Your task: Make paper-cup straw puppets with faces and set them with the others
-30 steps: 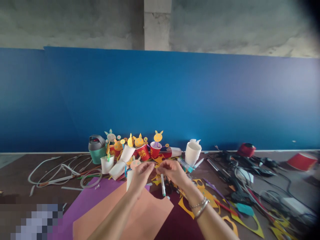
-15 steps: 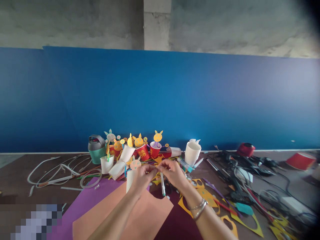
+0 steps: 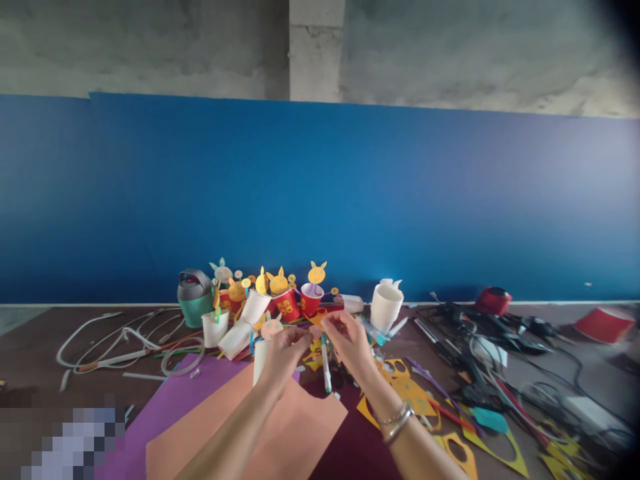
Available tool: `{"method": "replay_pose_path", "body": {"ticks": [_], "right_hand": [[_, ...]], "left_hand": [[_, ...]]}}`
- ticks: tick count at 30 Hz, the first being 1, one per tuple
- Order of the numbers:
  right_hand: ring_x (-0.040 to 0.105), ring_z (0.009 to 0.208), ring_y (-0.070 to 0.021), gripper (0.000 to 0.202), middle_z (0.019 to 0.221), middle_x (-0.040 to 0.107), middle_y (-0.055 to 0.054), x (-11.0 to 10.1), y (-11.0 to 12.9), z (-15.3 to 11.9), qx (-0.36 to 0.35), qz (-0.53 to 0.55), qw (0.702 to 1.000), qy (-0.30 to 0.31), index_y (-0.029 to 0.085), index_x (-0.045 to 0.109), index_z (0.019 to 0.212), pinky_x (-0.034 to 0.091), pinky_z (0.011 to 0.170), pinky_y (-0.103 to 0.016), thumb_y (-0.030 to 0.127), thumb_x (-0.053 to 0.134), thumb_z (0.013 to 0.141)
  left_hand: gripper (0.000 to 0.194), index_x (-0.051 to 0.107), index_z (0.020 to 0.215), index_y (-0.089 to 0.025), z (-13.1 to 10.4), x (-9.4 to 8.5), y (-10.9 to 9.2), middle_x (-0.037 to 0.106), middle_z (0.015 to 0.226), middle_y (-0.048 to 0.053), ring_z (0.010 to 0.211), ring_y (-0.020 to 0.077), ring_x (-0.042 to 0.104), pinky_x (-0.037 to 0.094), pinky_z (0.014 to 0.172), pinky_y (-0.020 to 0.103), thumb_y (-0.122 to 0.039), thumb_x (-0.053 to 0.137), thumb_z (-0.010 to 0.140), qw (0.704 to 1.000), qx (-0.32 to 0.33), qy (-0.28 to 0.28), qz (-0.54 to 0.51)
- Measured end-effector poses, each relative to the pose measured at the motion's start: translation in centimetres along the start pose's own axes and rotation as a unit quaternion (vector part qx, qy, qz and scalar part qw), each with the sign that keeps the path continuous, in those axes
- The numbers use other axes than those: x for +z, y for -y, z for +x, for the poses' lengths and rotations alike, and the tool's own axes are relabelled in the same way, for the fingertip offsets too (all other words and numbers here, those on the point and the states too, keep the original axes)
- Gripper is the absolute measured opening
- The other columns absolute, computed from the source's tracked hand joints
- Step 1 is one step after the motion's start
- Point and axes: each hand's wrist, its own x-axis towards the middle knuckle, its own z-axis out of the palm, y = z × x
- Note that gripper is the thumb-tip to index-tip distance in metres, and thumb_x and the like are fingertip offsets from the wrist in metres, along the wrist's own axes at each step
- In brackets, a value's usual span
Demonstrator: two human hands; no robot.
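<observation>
My left hand [image 3: 286, 350] is closed in a pinch on a small peach paper piece [image 3: 315, 331] that looks round. Just beside that piece, the bent fingers of my right hand [image 3: 347, 340] are drawn together; anything between their tips is too small to make out. Behind my left hand stands a white paper cup [image 3: 259, 360] topped by a peach paper animal head [image 3: 272, 327]. A white marker with a green end [image 3: 326, 367] lies below the hands. Peach paper [image 3: 240, 427] and purple paper [image 3: 170, 400] spread under my forearms.
Several cups with paper animal heads, including a red cup [image 3: 311, 301], line the back beside a grey-green container [image 3: 195, 300]. White stacked cups [image 3: 386, 307] stand right of them. Yellow paper scraps [image 3: 410, 393], a glue gun [image 3: 477, 387] and tangled cables [image 3: 545, 373] cover the right side.
My right fingertips have parted a little from my left ones and risen slightly. More of the small peach paper piece now shows between the hands.
</observation>
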Motion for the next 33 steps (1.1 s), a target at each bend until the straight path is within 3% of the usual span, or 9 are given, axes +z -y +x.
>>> {"method": "replay_pose_path", "body": {"ticks": [3, 6, 17, 33], "right_hand": [[0.058, 0.083, -0.0205, 0.017, 0.082, 0.064, -0.006, 0.19, 0.13, -0.39, -0.143, -0.142, 0.979, -0.02, 0.019, 0.067, 0.077, 0.044, 0.078, -0.033, 0.029, 0.056, 0.086], [0.056, 0.085, -0.0212, 0.017, 0.084, 0.065, -0.005, 0.52, 0.18, -0.78, -0.196, -0.228, 0.954, -0.005, 0.021, 0.069, 0.083, 0.042, 0.08, -0.034, 0.023, 0.054, 0.088], [0.06, 0.079, -0.0196, 0.015, 0.08, 0.069, -0.004, 0.37, -0.38, -0.34, -0.155, -0.188, 0.969, 0.037, 0.021, 0.072, 0.081, 0.044, 0.075, -0.03, 0.013, 0.059, 0.082], [0.061, 0.078, -0.0182, 0.018, 0.079, 0.067, -0.005, 0.31, -0.14, -0.41, -0.128, -0.151, 0.978, 0.061, 0.018, 0.067, 0.079, 0.045, 0.073, -0.027, 0.017, 0.051, 0.086]], "left_hand": [[0.025, 0.066, 0.071, -0.015, -0.04, -0.01, -0.09, 0.05, 0.049, -0.005, 0.044, 0.0075, 0.046, 0.033, 0.043, 0.018, -0.04, 0.068, 0.07, 1.0, 0.019, -0.009, 0.003], [0.026, 0.069, 0.076, -0.014, -0.01, -0.08, 0.05, 0.053, 0.051, -0.004, 0.046, 0.0083, 0.048, 0.033, 0.043, 0.017, -0.039, 0.068, 0.071, 0.999, 0.029, -0.007, 0.015], [0.02, 0.074, 0.079, -0.014, -0.25, 0.05, -0.1, 0.067, 0.07, 0.003, 0.064, 0.0153, 0.06, 0.044, 0.056, 0.021, -0.03, 0.063, 0.074, 0.993, 0.095, -0.009, 0.073], [0.02, 0.072, 0.075, -0.015, -0.42, 0.17, -0.51, 0.066, 0.07, 0.003, 0.065, 0.0156, 0.059, 0.044, 0.055, 0.021, -0.033, 0.061, 0.075, 0.989, 0.108, -0.009, 0.096]]}}
